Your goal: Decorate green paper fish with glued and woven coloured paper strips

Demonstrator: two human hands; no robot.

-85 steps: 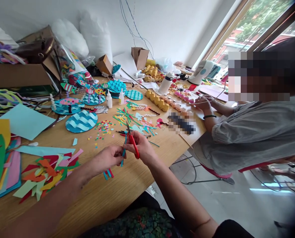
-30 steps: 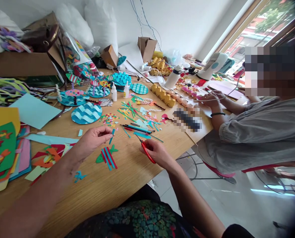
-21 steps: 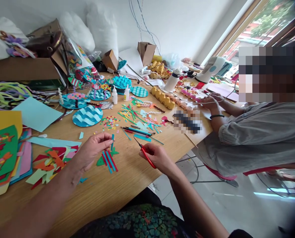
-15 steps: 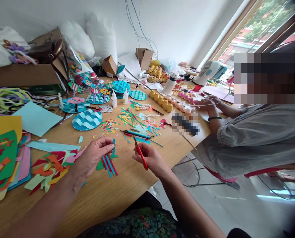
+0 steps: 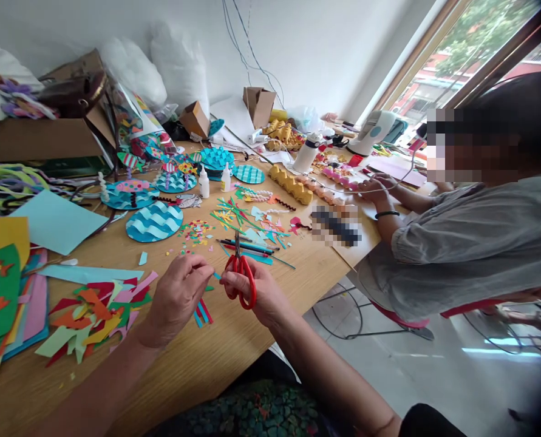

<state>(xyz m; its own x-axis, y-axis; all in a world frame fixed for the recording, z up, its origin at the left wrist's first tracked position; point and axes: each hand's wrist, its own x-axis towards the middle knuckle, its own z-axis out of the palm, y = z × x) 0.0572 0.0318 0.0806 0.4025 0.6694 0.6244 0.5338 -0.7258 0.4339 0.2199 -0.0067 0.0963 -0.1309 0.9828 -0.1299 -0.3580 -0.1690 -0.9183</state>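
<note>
My left hand (image 5: 179,294) pinches a small blue paper strip (image 5: 216,276) above the wooden table (image 5: 234,340). Close beside it, my right hand (image 5: 256,291) grips red-handled scissors (image 5: 240,274), blades pointing up and away from me. The two hands almost touch. Under my left hand lies a green paper fish with red and blue stripes (image 5: 201,311), mostly hidden.
Coloured paper scraps (image 5: 92,312) and foam sheets (image 5: 6,279) lie at the left. Blue wavy paper discs (image 5: 154,221), glue bottles (image 5: 203,182), pens (image 5: 247,247) and yellow egg-carton pieces (image 5: 291,184) fill the middle. Another person in a grey top (image 5: 470,243) works at the right.
My hands have come together near the table's front edge. The right hand has turned the scissors upright, and the left has carried the blue strip over to them.
</note>
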